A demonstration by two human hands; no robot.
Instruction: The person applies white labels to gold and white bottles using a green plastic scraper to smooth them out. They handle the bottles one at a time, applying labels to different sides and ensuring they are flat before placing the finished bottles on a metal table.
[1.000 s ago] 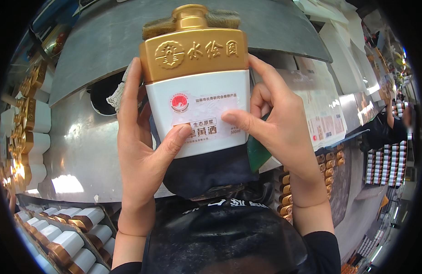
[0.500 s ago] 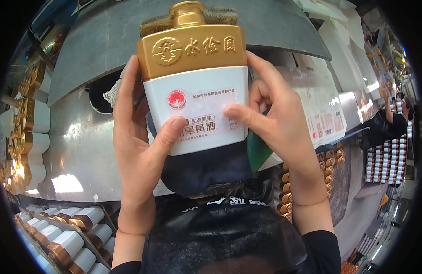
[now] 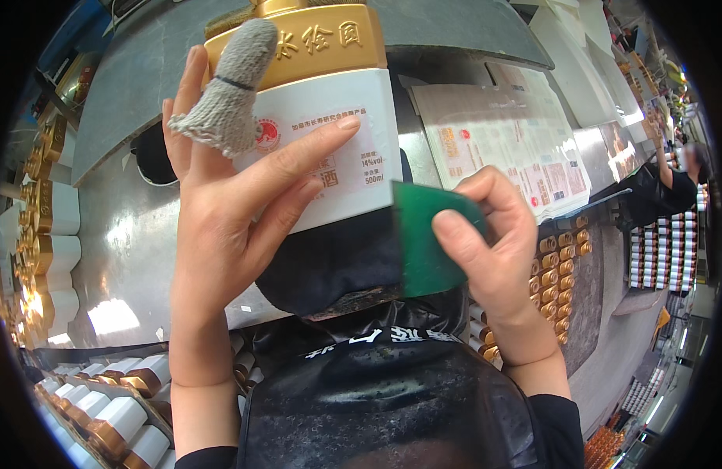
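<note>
A flat bottle (image 3: 353, 184), white below with an embossed gold shoulder, lies face up with its neck pointing away from me. Red and brown print on a clear label marks its white face. Over that face my left hand (image 3: 228, 195) is spread, the index fingertip at the label's upper part. A grey knitted finger cover (image 3: 236, 86) sits on one of its raised fingers. Between thumb and fingers my right hand (image 3: 494, 250) grips a green flat scraper (image 3: 431, 242), held beside the bottle's lower right corner. Beneath the bottle is a dark cloth pad (image 3: 337, 262).
Printed label sheets (image 3: 494, 141) lie on the metal table (image 3: 119, 258) to the right. More white-and-gold bottles (image 3: 52, 242) line the left edge, and others fill a crate (image 3: 115, 414) at lower left. Gold-capped bottles (image 3: 560, 273) stand at right. A co-worker (image 3: 666, 195) is far right.
Both hands have left the bottle's sides. The left has opened across its face; the right has brought the green scraper forward from under the hand. The bottle has shifted up and left in view.
</note>
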